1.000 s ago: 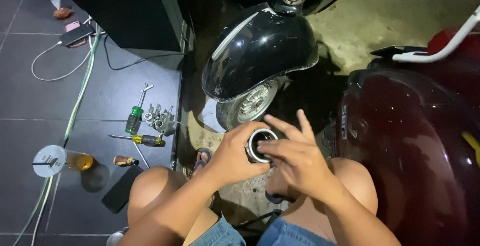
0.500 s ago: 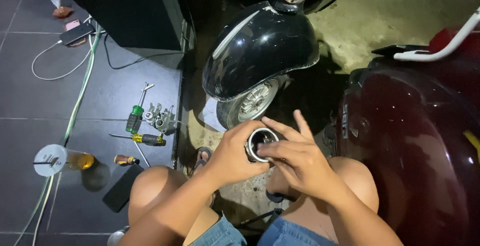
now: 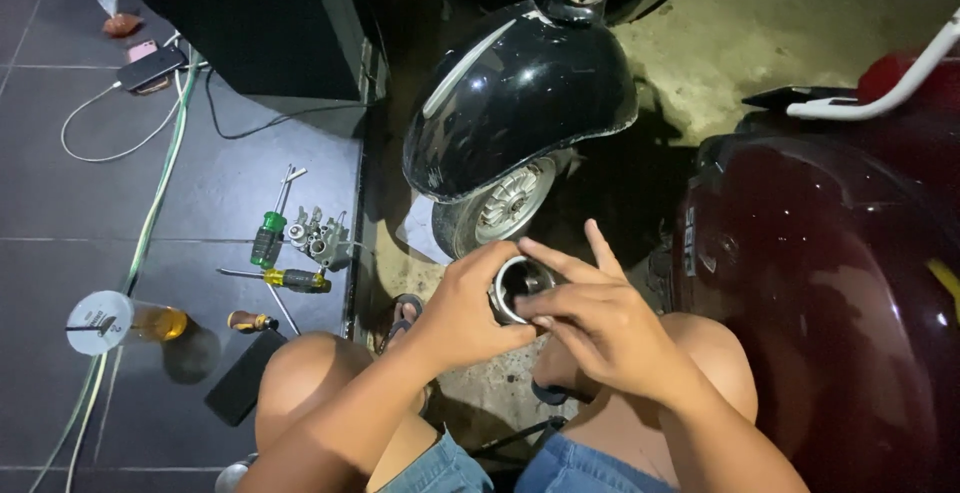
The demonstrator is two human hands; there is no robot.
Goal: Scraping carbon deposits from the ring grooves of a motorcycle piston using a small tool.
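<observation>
Both hands worked a metal ring above the knees.
The left hand [image 3: 465,303] gripped the ring [image 3: 520,288] around its side; the right hand [image 3: 600,328] pinched its rim, near the black fender [image 3: 520,103].

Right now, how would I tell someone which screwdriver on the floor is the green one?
Start at the black scooter's front wheel and look left onto the dark tiled floor. Beside a small metal part lie three screwdrivers. The green screwdriver is farthest from the person's knees, and the others, the yellow screwdriver and orange screwdriver, lie nearer.
</observation>
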